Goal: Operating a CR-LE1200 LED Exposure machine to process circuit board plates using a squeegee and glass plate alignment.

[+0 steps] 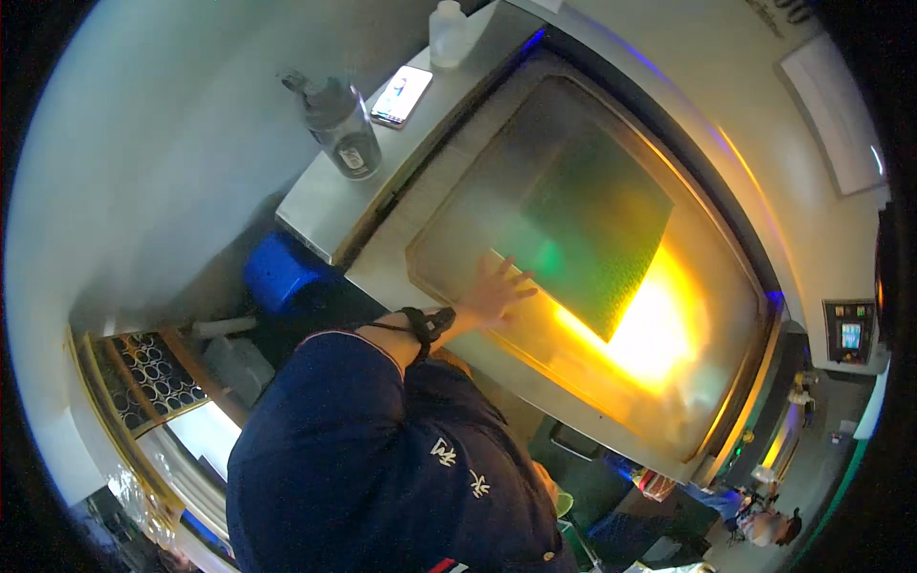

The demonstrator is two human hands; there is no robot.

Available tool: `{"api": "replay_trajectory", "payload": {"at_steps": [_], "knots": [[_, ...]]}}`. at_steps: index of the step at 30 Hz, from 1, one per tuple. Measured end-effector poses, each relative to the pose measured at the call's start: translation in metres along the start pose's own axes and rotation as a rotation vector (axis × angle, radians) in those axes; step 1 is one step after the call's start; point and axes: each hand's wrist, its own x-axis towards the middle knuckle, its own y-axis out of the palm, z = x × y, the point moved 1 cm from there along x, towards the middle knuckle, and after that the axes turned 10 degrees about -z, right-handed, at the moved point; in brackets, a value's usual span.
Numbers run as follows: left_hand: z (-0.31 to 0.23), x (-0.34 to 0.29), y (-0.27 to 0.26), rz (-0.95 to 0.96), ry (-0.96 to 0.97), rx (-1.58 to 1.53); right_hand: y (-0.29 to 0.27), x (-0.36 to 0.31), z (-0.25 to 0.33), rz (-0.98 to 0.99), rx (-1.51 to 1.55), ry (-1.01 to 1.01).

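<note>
My left hand (493,294) reaches across the near rim of a framed, glass-like table (458,215). Its fingers are spread at the near left edge of a green, flat rectangular panel (602,229), and nothing shows gripped in them. A dark band circles that wrist. Strong yellow light glows past the panel's lower and right edges. What looks like my right hand (546,480) shows only in part beside my dark shirt, low in the picture. A small pale-green thing (564,503) is next to it; those fingers are too hidden to read.
On the ledge at the table's left stand a grey bottle (349,143), a lit phone (402,96) and a white bottle (447,36). A blue bin (282,272) sits below. A control panel (849,331) is at the right. Another person (764,525) is far off, lower right.
</note>
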Motion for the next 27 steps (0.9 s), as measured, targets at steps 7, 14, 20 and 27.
{"api": "replay_trajectory", "payload": {"at_steps": [7,14,20,27], "knots": [[-0.047,0.005,0.003,0.054,-0.134,0.136,-0.027,-0.023,-0.042,-0.053,-0.14,-0.15],[-0.205,-0.023,0.058,0.262,-0.085,0.024,-0.043,-0.06,-0.09,-0.065,-0.059,-0.28],[-0.228,-0.02,0.062,0.069,-0.097,0.109,-0.062,-0.071,-0.121,0.071,-0.071,-0.315],[-0.233,-0.022,0.061,0.059,-0.12,0.145,-0.067,-0.062,-0.152,0.035,-0.075,-0.494]]}}
